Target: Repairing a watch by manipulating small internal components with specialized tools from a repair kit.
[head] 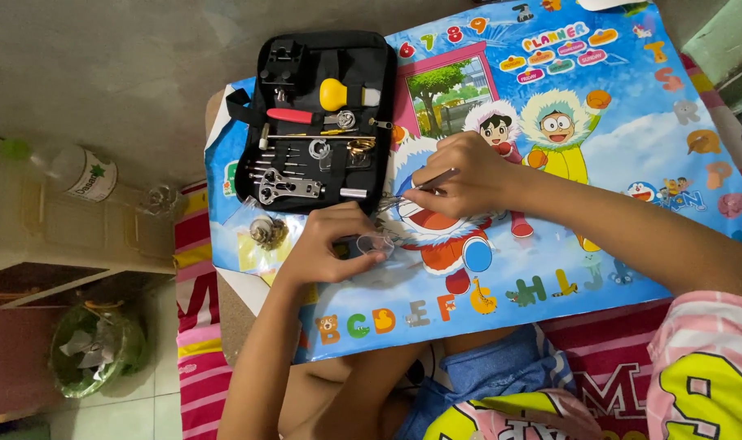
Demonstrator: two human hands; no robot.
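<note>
Tweezers (426,184) pinched in right hand (460,178), tips angled down-left toward a small clear part (376,244), probably a watch crystal or little dish; too small to tell which. Left hand (332,244) has fingers closed around that clear part, steadying it on the cartoon-printed mat (599,163) that covers the table. Both hands sit close together, just below the open black tool case (314,122).

Case lies at the mat's upper left, holding a yellow-knobbed tool (338,94), a red-handled tool (291,116), a metal wrench (289,189) and small drivers. Just left of the left hand, a metal watch piece (265,232) rests on a clear plastic bag. Off the table at left: plastic bottle (81,173) and a green bag (94,346) on the floor.

Step in hand, as I judge it: fine tweezer work on the small held part, mid-way, nothing seated yet. Next move calls for a steady left-hand hold and tweezer tips brought precisely onto the part; whether the tips hold anything, cannot tell.
</note>
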